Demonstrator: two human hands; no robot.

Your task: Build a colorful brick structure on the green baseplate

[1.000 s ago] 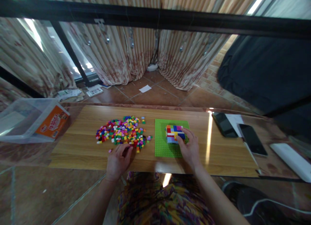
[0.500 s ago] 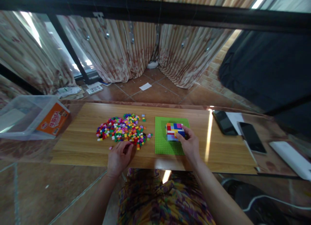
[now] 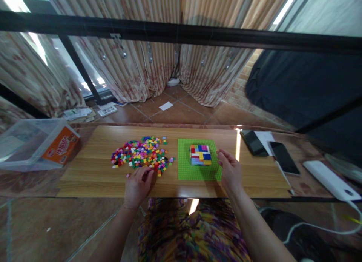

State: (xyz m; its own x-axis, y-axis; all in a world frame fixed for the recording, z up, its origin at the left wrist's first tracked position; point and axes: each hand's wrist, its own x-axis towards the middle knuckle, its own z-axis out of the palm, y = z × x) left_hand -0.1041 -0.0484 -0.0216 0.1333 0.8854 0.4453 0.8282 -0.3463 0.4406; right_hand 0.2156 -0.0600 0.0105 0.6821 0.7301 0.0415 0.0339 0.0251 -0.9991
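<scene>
A green baseplate lies on the wooden board, and on it stands a square block of coloured bricks. My right hand rests at the plate's right edge, just right of the block and apart from it, fingers loosely apart and holding nothing. Left of the plate spreads a heap of several small coloured bricks. My left hand sits at the heap's near edge, fingers curled down with the tips among the loose bricks; what they pinch, if anything, is hidden.
A clear plastic box with an orange label lies at the far left. Two dark phones and a white power bank lie at the right. Curtains and a black rail stand beyond the table.
My right hand has come off the brick block and moved right to the plate's edge, fingers opening. The left hand has stayed at the heap.
</scene>
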